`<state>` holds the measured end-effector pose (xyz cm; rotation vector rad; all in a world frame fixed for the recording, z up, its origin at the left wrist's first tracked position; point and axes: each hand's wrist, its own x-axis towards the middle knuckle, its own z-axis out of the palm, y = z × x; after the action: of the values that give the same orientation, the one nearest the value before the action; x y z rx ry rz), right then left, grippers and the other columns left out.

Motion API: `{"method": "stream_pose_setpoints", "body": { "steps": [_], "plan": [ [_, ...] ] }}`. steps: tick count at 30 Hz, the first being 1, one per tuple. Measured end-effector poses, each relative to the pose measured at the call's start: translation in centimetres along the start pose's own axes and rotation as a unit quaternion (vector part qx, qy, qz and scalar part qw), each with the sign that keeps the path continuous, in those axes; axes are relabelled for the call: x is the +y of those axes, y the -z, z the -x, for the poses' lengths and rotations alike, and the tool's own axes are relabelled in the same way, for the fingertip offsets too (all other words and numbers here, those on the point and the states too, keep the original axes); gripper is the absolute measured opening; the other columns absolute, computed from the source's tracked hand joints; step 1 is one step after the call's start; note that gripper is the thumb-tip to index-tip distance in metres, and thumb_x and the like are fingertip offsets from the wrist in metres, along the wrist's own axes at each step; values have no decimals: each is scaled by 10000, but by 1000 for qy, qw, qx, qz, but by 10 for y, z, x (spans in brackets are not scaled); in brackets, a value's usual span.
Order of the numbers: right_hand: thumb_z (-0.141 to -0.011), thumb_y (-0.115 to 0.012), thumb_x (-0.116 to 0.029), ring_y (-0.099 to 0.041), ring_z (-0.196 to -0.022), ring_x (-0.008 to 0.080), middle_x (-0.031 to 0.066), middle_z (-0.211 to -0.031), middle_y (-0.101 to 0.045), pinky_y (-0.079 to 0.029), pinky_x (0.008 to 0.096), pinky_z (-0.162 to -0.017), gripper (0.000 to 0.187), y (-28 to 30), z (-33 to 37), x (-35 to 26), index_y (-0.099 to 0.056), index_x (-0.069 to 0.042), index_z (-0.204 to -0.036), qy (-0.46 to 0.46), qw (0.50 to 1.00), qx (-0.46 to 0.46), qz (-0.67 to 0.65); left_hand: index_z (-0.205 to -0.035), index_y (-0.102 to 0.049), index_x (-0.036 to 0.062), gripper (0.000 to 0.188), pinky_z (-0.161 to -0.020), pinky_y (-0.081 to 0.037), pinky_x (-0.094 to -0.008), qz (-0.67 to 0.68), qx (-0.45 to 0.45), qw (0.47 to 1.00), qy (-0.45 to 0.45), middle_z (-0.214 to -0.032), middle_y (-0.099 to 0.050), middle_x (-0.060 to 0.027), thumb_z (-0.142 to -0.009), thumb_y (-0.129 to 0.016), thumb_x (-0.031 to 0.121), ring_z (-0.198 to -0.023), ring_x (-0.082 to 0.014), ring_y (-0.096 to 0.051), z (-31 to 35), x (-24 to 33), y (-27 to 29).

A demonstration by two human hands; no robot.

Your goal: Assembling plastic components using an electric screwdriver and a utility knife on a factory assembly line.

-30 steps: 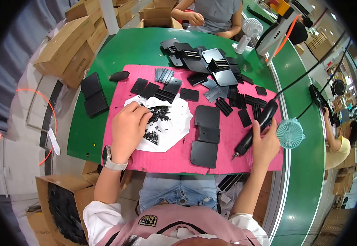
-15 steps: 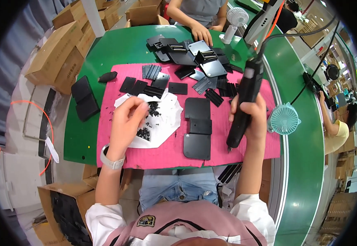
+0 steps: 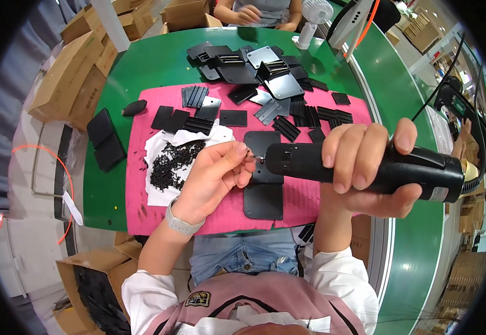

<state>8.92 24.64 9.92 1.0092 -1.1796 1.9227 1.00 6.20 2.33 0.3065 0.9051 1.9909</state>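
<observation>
Level across the mat, a black electric screwdriver (image 3: 299,162) lies in the grip of my right hand (image 3: 366,167), its bit pointing left. My left hand (image 3: 215,173) pinches what looks like a small dark screw at the bit's tip; the fingertips partly hide it. Beneath the tool are joined flat black plates (image 3: 263,202), their middle partly covered by the tool and fingers. Beside my left hand, many small black screws (image 3: 167,167) are heaped on a crumpled white sheet (image 3: 220,133).
A pink mat (image 3: 304,207) covers part of the green table (image 3: 148,67). Black plates and ribbed pieces (image 3: 237,72) are piled toward the far side. A white fan (image 3: 317,12) stands at the back, near a seated person's hand (image 3: 248,14). Cardboard boxes (image 3: 67,72) stand left.
My left hand has moved right from the screw heap to the bit's tip. The screwdriver has swung from pointing down to lying level, raised nearer to me. The other person's hand has left the pile.
</observation>
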Motion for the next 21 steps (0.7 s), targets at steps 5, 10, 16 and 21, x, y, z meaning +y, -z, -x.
{"method": "stream_pose_setpoints", "body": {
  "steps": [5,10,16,21],
  "plan": [
    [-862,-647,-436,-533,-514,155,19,-671,-541,-466,338,-621,483,2,4,6,-383,-125,-1120,-16,999,-19,22,-933,-616,3,215,-601,-446,-217,-28,9,999,-12,-791,-626,-53,-942,-604,217,-636,-98,-538,-1,-3,5],
    [-873,-594,-448,-507,-448,113,-23,-616,-520,-455,308,-568,426,-7,5,6,-405,-129,-1083,-22,997,33,65,-948,-622,3,169,-599,-449,-208,-33,16,999,-32,-808,-640,-54,-924,-628,170,-643,-89,-550,-2,-7,6],
    [-882,-565,-468,-489,-456,107,-27,-617,-494,-444,305,-580,427,-6,8,9,-411,-128,-1089,-38,997,50,48,-969,-628,-11,153,-589,-452,-204,-33,24,998,-47,-817,-644,-61,-901,-651,125,-636,-84,-553,-1,-9,10],
    [-890,-537,-471,-456,-463,113,-15,-619,-469,-427,313,-592,426,-13,12,11,-448,-116,-1109,-69,991,111,39,-951,-629,-33,156,-578,-444,-201,-93,26,990,-107,-791,-641,-70,-891,-661,108,-605,-81,-549,1,-12,8]
  ]
}}
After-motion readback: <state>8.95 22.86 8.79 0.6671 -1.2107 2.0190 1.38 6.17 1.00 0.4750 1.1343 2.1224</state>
